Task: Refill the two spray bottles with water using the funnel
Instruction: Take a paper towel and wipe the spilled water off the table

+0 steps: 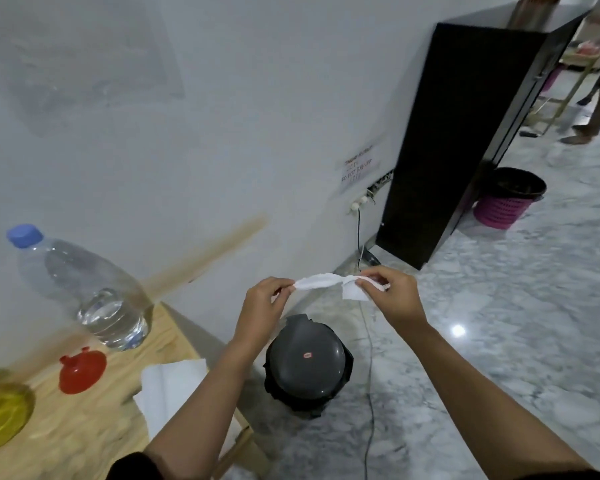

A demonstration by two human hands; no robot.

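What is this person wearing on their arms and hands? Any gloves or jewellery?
No gloves, rings or watch show on the left hand or right hand. Black fabric sleeves begin only at the upper arms; below them nothing is worn.

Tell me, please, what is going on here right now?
A person pinches a twisted strip of white tissue between the left hand and the right hand, above a dark lidded bin on the floor. On the wooden table to the left stand a capped water bottle and a red funnel, mouth down, untouched. No pouring is under way.
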